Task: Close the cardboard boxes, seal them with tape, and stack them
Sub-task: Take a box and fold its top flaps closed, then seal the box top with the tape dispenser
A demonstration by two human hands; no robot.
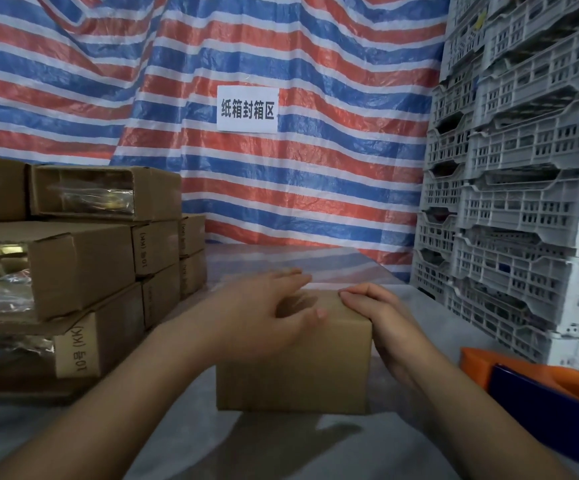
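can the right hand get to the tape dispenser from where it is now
Probably yes. The right hand rests on the box, and the tape dispenser lies just beside it with only bare table between.

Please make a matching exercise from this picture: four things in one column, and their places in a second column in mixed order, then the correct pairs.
Things:
1. brown cardboard box under the hands
2. orange and blue tape dispenser
3. stacked white plastic crates
4. white paper sign with black characters

Places:
A. on the striped tarp at the back
B. centre of the table
C. along the right side
D. lower right, near the picture edge

Pairs: 1-B, 2-D, 3-C, 4-A
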